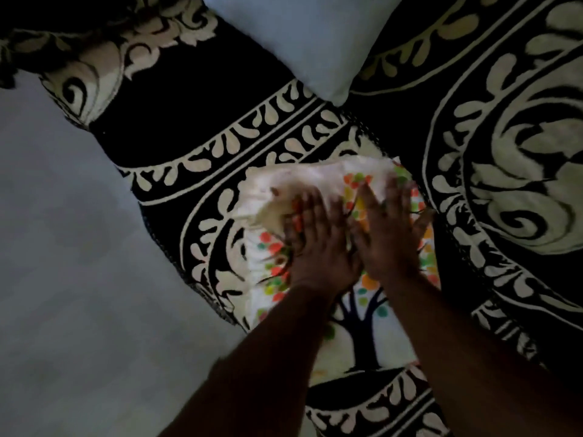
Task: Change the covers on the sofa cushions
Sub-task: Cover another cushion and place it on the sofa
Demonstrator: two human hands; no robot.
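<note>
Both hands, left (318,244) and right (389,234), flat, fingers straight, side by side on the tree-print cover (362,320).

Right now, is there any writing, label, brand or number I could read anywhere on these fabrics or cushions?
None: no words, labels, brands or numbers show.
White cushion cover printed with a dark tree and coloured leaves: picture only.
Black cloth with cream leaf patterns: ornament only.
Plain pale blue cushion: bare.
Left hand and right hand hide part of the cover.
</note>
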